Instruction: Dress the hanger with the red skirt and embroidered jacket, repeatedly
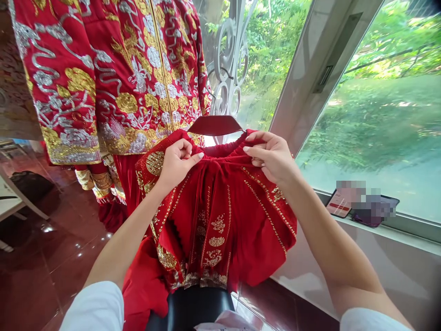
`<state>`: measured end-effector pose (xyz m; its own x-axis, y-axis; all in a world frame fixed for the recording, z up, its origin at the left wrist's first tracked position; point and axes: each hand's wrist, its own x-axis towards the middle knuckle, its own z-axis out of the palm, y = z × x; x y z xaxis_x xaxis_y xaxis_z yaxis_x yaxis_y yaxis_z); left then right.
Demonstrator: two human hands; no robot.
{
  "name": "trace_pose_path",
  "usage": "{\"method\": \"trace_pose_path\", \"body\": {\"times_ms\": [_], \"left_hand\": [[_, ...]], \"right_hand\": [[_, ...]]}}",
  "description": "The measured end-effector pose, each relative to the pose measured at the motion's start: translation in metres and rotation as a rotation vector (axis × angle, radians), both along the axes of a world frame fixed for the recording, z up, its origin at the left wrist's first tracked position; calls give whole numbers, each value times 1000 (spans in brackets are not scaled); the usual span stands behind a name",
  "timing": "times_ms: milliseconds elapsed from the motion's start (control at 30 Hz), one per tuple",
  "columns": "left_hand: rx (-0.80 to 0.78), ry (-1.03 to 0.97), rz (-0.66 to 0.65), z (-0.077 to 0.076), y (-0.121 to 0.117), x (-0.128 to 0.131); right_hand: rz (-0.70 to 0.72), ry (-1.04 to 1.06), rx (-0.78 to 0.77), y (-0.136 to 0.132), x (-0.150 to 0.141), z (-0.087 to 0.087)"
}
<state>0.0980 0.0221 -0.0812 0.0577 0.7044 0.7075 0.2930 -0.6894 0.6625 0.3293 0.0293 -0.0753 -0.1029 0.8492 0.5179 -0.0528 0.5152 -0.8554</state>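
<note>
A red skirt [248, 211] with gold embroidery and rows of gold beads hangs in front of me. Its gathered waistband [223, 151] has a tie knotted at the middle. My left hand [178, 161] pinches the left side of the waistband, thumb pressed along its edge. At the right side, my right hand [270, 154] grips the waistband between thumb and fingers. A dark red hanger [217, 125] shows just behind the waistband, its metal clip near my right fingers. The skirt's lower folds reach down toward a black seat.
Behind on the left hangs a red jacket [138, 78] with gold and silver embroidery. White scrollwork [227, 59] stands by the window. Two phone-like items, partly blurred, lie on the sill, one a phone [339, 202]. A black seat [193, 308] is below me; a white chair [17, 202] stands left.
</note>
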Motion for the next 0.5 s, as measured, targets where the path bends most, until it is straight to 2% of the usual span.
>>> {"method": "trace_pose_path", "body": {"times_ms": [133, 300, 500], "left_hand": [[10, 17, 35, 0, 0, -5], [31, 15, 42, 1, -1, -7], [-36, 42, 34, -7, -8, -12]], "right_hand": [[-56, -44, 17, 2, 6, -2], [-121, 30, 45, 0, 4, -6], [-137, -25, 51, -7, 0, -13]]}}
